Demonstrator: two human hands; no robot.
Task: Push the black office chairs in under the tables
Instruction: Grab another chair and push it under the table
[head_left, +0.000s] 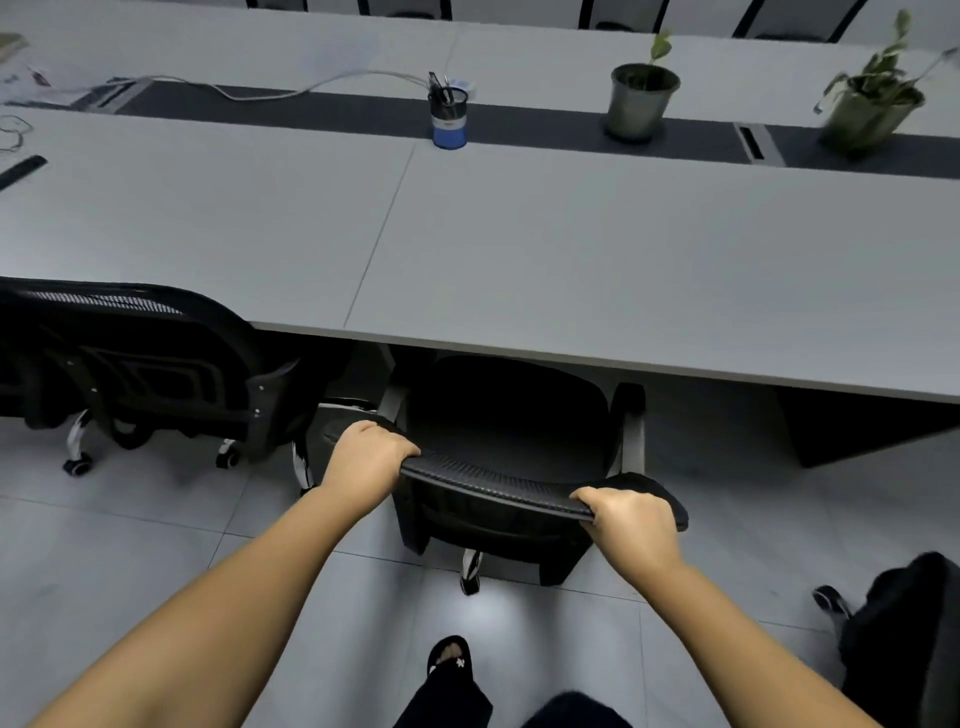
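Note:
A black mesh office chair stands right in front of me, its seat partly under the front edge of the long grey table. My left hand grips the left end of the chair's backrest top. My right hand grips the right end of the same backrest. A second black office chair stands to the left, its back against the table edge.
On the table stand a blue pen holder, two potted plants and a white cable. A dark bag or chair part sits on the tiled floor at the right. My sandalled foot is below the chair.

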